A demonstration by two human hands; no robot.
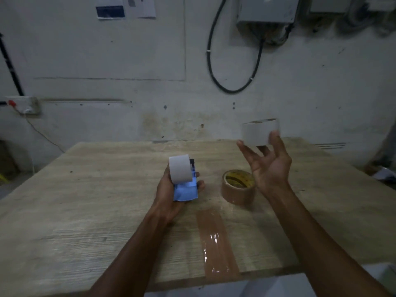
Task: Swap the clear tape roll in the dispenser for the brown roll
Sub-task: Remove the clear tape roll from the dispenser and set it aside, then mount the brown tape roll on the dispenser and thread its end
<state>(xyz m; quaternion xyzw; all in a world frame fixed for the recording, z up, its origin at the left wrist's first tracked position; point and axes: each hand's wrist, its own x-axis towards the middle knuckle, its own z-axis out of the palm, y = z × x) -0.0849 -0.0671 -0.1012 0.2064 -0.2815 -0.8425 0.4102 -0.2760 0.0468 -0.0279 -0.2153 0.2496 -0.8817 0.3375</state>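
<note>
Two pale rolls up: one (180,169) seated in the blue dispenser (185,190) clasped by the left hand (171,189), another (260,132) loosely at the open right hand's (269,166) fingertips; removal stage, apparently; next, reaching below that right palm for the brown roll (238,186) on the table (85,200).

Wood table (85,211), tape strip (216,243), wall cable (211,67)

No text can be read anywhere. The papers (125,6) pinned high on the wall show a dark blue band and grey blocks, all too blurred to make out. The brown roll (238,186) on the table (85,200) has a yellow inner core with dark printed marks, but they are too small and soft to read as letters or a brand.
</note>
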